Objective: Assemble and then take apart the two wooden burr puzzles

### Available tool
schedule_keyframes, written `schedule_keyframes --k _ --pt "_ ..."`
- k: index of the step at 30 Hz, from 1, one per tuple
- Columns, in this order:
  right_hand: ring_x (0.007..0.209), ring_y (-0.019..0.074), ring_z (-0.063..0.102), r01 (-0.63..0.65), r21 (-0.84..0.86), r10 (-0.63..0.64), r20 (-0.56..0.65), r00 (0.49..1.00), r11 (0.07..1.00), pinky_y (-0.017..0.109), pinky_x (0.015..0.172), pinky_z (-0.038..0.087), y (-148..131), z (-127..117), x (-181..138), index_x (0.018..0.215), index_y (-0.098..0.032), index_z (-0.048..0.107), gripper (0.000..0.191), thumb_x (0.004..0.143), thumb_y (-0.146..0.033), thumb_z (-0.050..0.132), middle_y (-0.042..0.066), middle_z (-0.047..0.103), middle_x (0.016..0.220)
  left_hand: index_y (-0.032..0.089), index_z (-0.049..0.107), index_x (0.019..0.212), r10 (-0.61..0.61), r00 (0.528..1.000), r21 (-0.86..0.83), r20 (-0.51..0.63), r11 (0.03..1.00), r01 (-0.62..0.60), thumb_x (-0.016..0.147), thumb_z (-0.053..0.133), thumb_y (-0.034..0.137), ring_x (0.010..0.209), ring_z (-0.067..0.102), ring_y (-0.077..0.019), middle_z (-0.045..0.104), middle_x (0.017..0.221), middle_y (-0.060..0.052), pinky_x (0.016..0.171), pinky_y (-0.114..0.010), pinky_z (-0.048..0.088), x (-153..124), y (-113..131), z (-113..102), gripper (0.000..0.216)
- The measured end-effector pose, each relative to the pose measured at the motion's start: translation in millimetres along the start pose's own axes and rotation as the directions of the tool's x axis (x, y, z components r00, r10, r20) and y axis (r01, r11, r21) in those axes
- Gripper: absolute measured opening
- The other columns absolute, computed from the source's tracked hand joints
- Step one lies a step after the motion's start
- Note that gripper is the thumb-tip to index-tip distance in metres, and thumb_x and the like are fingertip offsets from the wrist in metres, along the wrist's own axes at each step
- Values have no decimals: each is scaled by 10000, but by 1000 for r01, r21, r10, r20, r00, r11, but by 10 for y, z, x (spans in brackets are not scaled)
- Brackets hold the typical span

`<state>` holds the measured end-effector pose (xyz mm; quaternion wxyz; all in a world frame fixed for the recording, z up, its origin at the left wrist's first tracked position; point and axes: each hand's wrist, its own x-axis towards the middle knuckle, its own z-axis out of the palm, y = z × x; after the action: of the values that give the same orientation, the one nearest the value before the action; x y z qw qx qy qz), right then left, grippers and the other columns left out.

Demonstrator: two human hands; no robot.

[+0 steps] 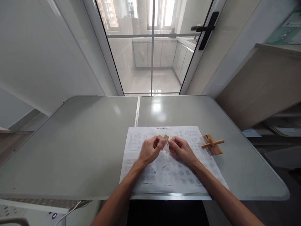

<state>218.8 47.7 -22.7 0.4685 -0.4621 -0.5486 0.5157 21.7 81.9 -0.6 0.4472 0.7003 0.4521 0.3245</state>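
Both my hands meet over a white printed instruction sheet [164,175] on a grey table [82,147]. My left hand [150,151] is closed around small wooden puzzle pieces [163,138] that stick out above its fingers. My right hand [181,150] is closed in a pinch on the right end of the same wooden pieces. How the pieces join is hidden by my fingers.
To the right of the sheet lie a flat wooden piece [213,145] and a wooden rod [212,143] crossed over it. A glass door [152,47] stands behind the table. Shelves [270,94] are at the right. A white cable [68,213] hangs at the lower left.
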Motion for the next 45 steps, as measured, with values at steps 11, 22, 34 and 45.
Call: schedule_keyframes --k 11,22,34,45 --pt "395 101 453 -61 24 60 37 998 998 244 445 361 30 36 -14 717 -220 576 480 968 -614 687 -51 573 488 202 599 1441 -19 981 -56 192 998 30 1069 416 567 737 578 -179 617 767 21 742 -298 447 -19 29 -65 552" --pt "495 114 498 -2 54 4 -27 1000 999 251 495 422 29 30 14 904 -226 614 372 993 -583 668 -31 645 667 182 559 1347 -162 946 -368 281 892 262 1013 432 677 688 641 -170 744 869 -58 575 -256 424 45 32 -127 611" --pt "639 176 569 152 -84 -149 40 988 985 325 629 490 -18 86 -24 1127 -253 786 309 938 -497 769 29 715 820 169 603 1201 -138 818 -558 559 667 494 1004 409 757 423 456 -96 701 743 -44 448 -271 516 70 -1 -160 650" --pt "639 176 599 102 -211 -143 -191 971 972 290 566 475 68 82 -3 1098 -232 680 271 1024 -491 649 16 663 816 268 481 1511 -67 989 -393 131 913 114 873 833 427 732 614 -68 541 1541 -151 628 -226 522 58 -64 -62 746"
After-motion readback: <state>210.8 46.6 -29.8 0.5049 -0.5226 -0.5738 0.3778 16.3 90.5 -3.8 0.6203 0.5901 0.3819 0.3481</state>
